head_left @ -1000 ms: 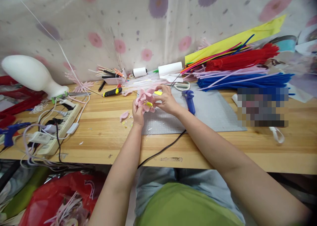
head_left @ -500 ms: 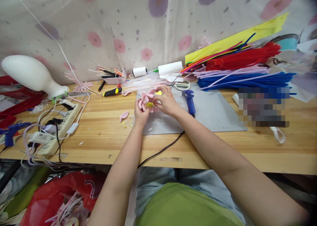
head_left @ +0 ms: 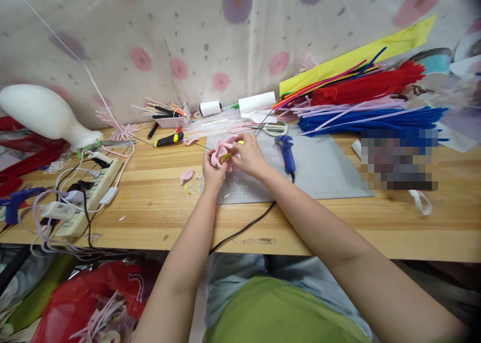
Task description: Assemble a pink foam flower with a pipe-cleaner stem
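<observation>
A fuzzy pink flower point(head_left: 222, 146) with a yellow centre is held between both hands above the left edge of the grey cutting mat point(head_left: 319, 183). My left hand point(head_left: 213, 174) grips its petals from the left and below. From the right, my right hand point(head_left: 250, 155) is closed on the flower's other side, with fingertips by the yellow part. Thin dark wires stick out beyond my right fingers and to the left of the flower. Just right of my right hand lies a blue glue gun point(head_left: 286, 155) on the mat. A loose pink petal point(head_left: 187, 176) rests on the table to the left.
A power strip point(head_left: 90, 198) with tangled cables and a second blue glue gun point(head_left: 17, 203) stand at left. Scissors point(head_left: 276, 128), a yellow-black utility knife point(head_left: 168, 139) and a thread spool point(head_left: 210, 108) lie behind. Blue pipe cleaners point(head_left: 372, 120) and red ones point(head_left: 370, 88) are stacked at back right.
The flower has turned slightly in my hands, so less of its yellow centre shows. The whole view has shifted a little; both hands keep their hold.
</observation>
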`<state>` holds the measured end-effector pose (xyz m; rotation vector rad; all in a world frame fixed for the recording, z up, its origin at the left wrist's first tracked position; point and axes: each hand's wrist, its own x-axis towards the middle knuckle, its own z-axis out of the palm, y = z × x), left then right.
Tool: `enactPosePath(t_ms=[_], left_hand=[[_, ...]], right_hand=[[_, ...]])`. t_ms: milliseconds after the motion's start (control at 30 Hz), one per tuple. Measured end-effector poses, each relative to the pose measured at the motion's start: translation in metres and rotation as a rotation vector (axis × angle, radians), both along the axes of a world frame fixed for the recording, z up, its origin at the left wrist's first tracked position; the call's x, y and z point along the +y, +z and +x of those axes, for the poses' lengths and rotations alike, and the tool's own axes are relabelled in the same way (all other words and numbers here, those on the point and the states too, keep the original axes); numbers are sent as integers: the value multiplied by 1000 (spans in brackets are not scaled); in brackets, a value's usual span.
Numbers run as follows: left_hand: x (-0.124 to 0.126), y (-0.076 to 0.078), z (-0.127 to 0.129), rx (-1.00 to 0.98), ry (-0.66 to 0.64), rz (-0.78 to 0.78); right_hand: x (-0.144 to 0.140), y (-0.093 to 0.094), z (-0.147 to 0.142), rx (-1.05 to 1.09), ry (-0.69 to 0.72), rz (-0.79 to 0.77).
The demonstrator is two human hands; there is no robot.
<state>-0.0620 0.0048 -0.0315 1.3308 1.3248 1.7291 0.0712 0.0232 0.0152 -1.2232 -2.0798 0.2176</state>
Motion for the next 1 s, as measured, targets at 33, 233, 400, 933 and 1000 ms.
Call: enactPosePath(t_ms=[33, 233, 400, 933, 1000], left_hand=[[0, 1, 1, 0, 15, -1], [-3, 9, 7, 14, 88, -24], [-4, 11, 7, 36, 124, -7], [7, 40, -35, -377, 213, 115], [5, 44, -36, -377, 212, 127]], right_hand=[[0, 0, -1, 0, -3, 0], [0, 0, -3, 27, -30, 8], [-2, -1, -4, 50, -46, 18], [-4, -16, 36, 428, 68, -189], [-6, -20, 36, 390, 59, -230]])
